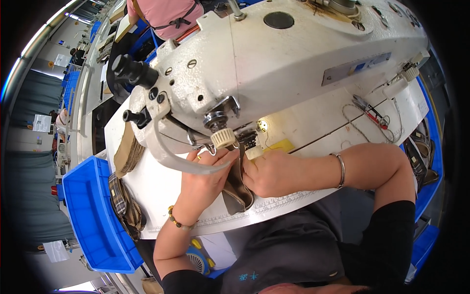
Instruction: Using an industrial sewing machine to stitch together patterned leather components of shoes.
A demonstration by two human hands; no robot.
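A brown piece of fabric or leather with a pale line along its edge hangs folded between my hands at the sewing machine. My left hand grips its left side, fingers bent close below the needle area. On the right, my right hand is curled with thumb and fingers closed on the other side of the piece. The machine's cream knob and curved clear guard partly hide the left fingertips. The needle itself is hidden.
A blue bin stands left of the white table, beside plaid fabric pieces. Stacked brown pieces lie behind them. Red-handled snips and cord rest at right. Another person in pink is beyond the machine.
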